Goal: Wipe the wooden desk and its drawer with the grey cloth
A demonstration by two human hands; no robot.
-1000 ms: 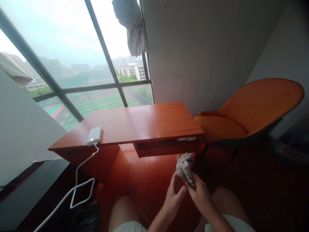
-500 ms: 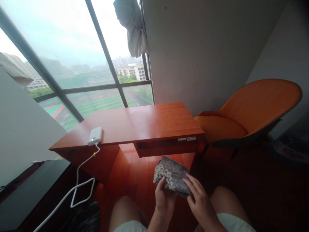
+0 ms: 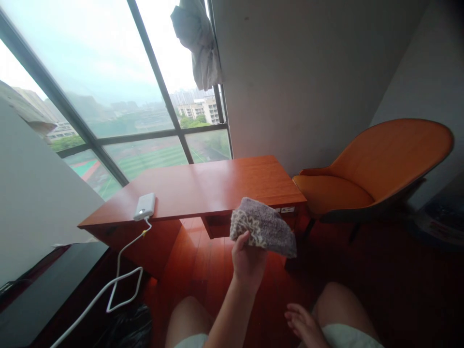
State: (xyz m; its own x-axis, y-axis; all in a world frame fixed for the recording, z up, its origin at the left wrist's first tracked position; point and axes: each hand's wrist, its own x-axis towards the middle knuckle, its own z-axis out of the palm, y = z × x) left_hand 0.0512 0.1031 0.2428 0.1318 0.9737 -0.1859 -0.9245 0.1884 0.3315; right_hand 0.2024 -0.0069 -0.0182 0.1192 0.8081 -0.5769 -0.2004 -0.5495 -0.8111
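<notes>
My left hand [image 3: 248, 263] holds a folded grey towel [image 3: 270, 226] from below, its thumb pressed on the near left part. The towel is fuzzy, with a cream pattern on its left end, and its right end droops a little. It is held up in front of the desk's near edge. Lower down, my right hand [image 3: 302, 321] is apart from the towel, beside my right thigh, with its fingers stretched out and nothing in them.
A reddish wooden desk [image 3: 217, 186] stands under the window. On its left part lies a white power bank [image 3: 145, 207] with a white cable [image 3: 119, 278] running down to the lower left. An orange chair [image 3: 391, 159] stands at the right, and a black plastic bag [image 3: 126, 326] at lower left.
The left hand has raised the towel up and forward. My right hand has let go of the towel and dropped down toward my right thigh.
</notes>
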